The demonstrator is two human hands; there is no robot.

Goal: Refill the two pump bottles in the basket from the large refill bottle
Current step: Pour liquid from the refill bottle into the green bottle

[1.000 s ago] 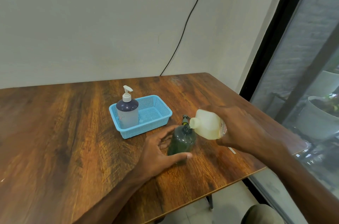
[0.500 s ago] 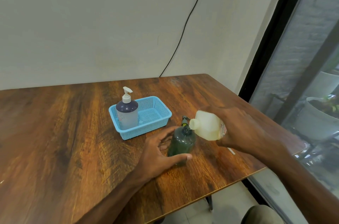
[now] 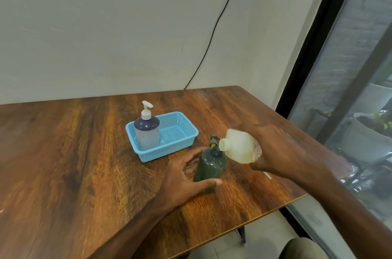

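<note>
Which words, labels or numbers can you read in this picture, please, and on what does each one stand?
Nothing can be quoted as it reads.
Refill bottle: red print on its label, beside the right hand, too blurred to read.
Pump bottle in the basket: a small mark low on its side, too small to read.
Green bottle, gripped by the left hand: no text shows.
</note>
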